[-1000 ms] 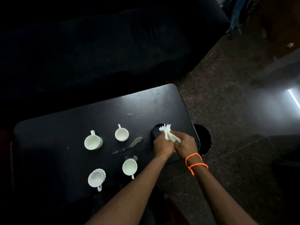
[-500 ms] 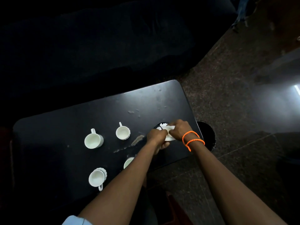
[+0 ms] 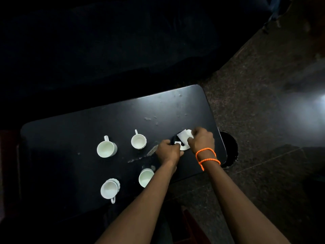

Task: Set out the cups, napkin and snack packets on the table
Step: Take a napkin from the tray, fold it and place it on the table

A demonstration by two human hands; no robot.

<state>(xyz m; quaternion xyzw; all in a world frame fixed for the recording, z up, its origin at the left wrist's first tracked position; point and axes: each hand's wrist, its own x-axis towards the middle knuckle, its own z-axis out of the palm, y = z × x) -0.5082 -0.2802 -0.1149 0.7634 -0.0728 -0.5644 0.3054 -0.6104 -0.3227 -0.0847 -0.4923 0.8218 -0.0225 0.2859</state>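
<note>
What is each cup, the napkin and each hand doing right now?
Far-left cup: upright, empty.
Middle cup: upright, empty.
Near-left cup: upright, empty.
Near cup: upright, partly hidden by the arm.
Napkin: held by both hands over a dark holder.
Left hand: gripping napkin.
Right hand: gripping napkin.

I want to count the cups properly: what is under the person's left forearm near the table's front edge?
A white cup sits under the left forearm, upright, its open mouth showing. The forearm covers its right side, so its handle and anything beside it there cannot be seen.
</note>
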